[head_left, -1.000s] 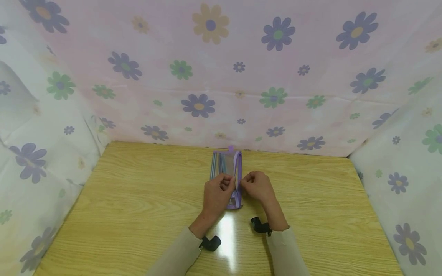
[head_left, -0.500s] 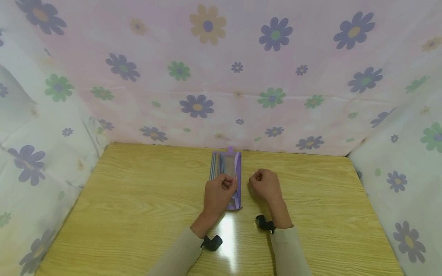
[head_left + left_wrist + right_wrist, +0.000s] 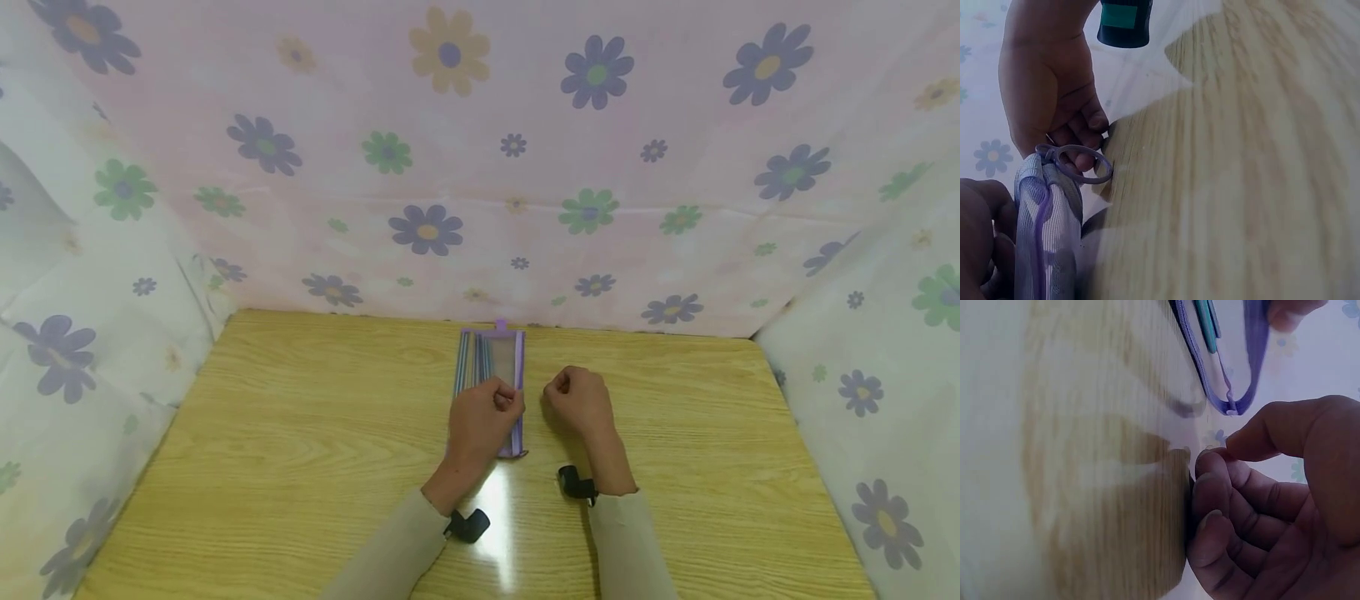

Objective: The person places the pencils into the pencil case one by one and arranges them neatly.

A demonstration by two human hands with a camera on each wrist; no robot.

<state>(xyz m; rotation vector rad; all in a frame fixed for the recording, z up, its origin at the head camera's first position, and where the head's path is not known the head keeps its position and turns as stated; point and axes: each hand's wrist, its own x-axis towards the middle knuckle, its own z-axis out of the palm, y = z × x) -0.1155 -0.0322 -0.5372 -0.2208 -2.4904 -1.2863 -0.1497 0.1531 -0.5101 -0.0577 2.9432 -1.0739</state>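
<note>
A purple-edged mesh pencil case (image 3: pixel 507 354) with several slim blue-grey pencils (image 3: pixel 483 354) inside lies lengthwise near the table's back edge. My left hand (image 3: pixel 483 417) lies across its near half and pinches the edge on the zipper side. In the right wrist view, the edges of the case (image 3: pixel 1255 359) spread into a V, with a fingertip of the left hand (image 3: pixel 1288 314) at one. My right hand (image 3: pixel 581 400) rests to the right of the case, fingers loosely curled, holding nothing. The left wrist view shows the lilac zipper band (image 3: pixel 1054 237) and a purple loop (image 3: pixel 1088 165) at its end.
The wood-grain table (image 3: pixel 300 433) extends on both sides of the case. A flower-printed cloth (image 3: pixel 480 167) hangs behind it and along both sides. Black wrist cameras (image 3: pixel 469 526) are worn on both wrists, and a bright reflection shows on the tabletop between the forearms.
My right hand has left the edge of the pencil case and moved right. My left hand has shifted slightly right, drawing the zipper edge over with it.
</note>
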